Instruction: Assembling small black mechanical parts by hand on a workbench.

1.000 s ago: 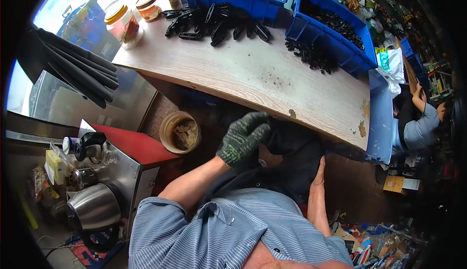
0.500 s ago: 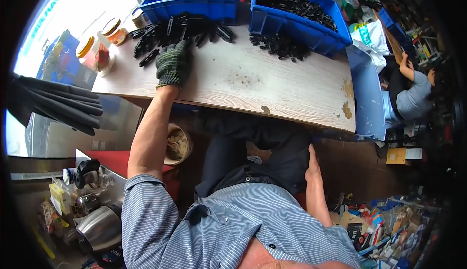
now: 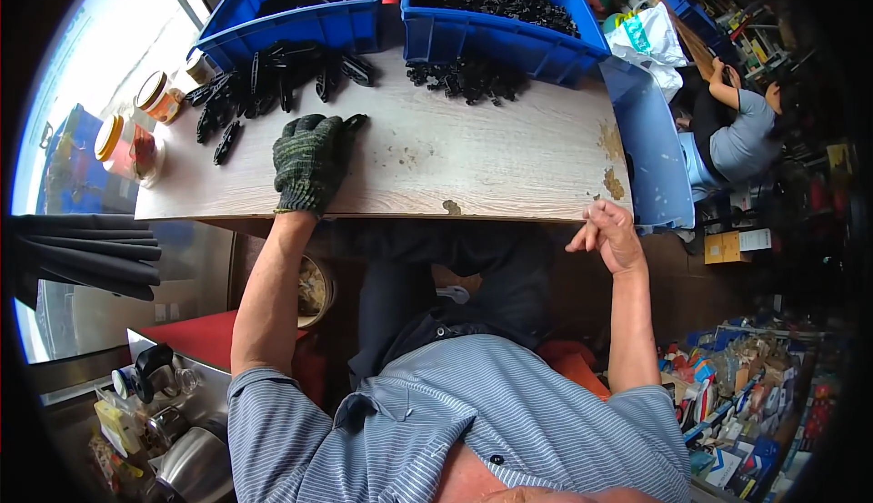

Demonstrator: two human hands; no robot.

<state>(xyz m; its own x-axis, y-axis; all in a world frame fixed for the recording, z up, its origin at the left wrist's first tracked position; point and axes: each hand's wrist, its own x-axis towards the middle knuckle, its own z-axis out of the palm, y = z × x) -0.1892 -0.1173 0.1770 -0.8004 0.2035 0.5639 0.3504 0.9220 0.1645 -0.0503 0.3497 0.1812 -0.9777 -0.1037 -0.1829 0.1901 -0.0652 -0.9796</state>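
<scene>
My left hand, in a dark green knitted glove, is closed over the left part of the table, near its front edge. An elongated black plastic piece pokes out past the glove's fingers; most of it is hidden. Farther back lies a heap of similar black pieces, apart from the glove. My bare right hand is raised at the table's front right edge, its fingers loosely bent and apart, with nothing visible in them. A pile of small black parts sits farther back on the table.
Two blue crates of black parts, a left one and a right one, line the table's back. Lidded jars stand at the left edge. A pale blue bin adjoins the right edge. Another person sits beyond it.
My left hand has drawn back from the heap toward me with a black piece. My right hand has risen from beside my leg to the table's front right edge. The view has shifted.
</scene>
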